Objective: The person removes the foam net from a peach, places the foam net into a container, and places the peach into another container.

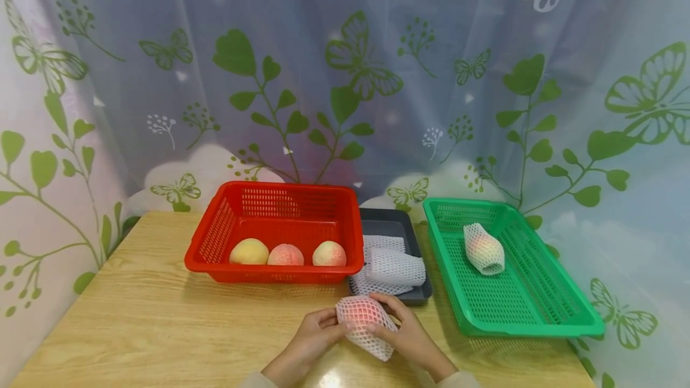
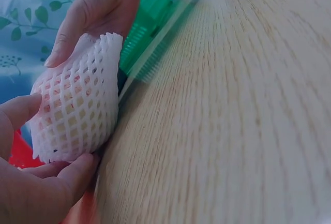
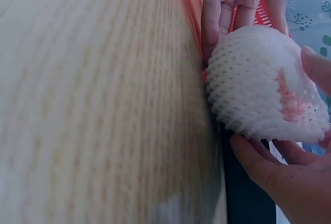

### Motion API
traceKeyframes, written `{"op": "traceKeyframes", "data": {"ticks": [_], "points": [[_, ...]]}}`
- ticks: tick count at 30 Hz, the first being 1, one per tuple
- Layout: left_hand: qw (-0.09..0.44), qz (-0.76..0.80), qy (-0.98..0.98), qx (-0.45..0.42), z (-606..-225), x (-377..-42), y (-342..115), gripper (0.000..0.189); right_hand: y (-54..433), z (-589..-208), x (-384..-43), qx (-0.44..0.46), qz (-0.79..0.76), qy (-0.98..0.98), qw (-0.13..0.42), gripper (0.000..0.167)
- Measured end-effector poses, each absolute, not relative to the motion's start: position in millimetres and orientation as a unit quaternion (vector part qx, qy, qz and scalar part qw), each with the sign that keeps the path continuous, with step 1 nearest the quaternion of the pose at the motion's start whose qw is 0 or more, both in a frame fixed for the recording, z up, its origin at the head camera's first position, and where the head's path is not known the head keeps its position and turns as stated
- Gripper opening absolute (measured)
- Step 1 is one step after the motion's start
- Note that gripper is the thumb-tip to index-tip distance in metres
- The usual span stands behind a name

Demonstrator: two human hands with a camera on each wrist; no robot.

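A pink peach (image 1: pixel 362 311) wrapped in a white foam net sleeve (image 1: pixel 377 347) is held between both hands above the table's near side. From the left, my left hand (image 1: pixel 314 340) pinches the sleeved fruit with thumb and fingers. My right hand (image 1: pixel 408 335) grips it from the other side, thumb on the near face and fingers behind. In the left wrist view the net (image 2: pixel 77 102) is stretched over the fruit, its end reaching past it toward the right hand (image 2: pixel 106 6). The right wrist view shows a pink patch of peach (image 3: pixel 290 100) beside the white foam.
A red basket (image 1: pixel 275 273) at the back holds a yellow peach (image 1: pixel 249 251), a pink peach (image 1: pixel 286 255) and a pale peach (image 1: pixel 329 254). Beside it a dark grey tray (image 1: pixel 417 298) carries foam sleeves (image 1: pixel 398 267). A green basket (image 1: pixel 530 329) at right contains one sleeved peach (image 1: pixel 484 251).
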State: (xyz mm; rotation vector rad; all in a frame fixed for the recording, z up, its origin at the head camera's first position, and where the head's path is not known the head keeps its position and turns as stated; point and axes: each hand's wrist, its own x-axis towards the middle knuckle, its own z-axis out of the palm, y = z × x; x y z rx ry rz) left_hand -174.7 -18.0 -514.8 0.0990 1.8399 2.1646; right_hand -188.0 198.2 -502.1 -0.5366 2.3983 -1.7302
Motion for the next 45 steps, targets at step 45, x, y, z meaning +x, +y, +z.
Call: {"op": "traceKeyframes", "data": {"ticks": [45], "points": [[0.094, 0.684, 0.719, 0.080, -495, -189, -43, 0.069, 197, -482, -198, -0.289, -0.543, 0.788, 0.042, 0.045]]}}
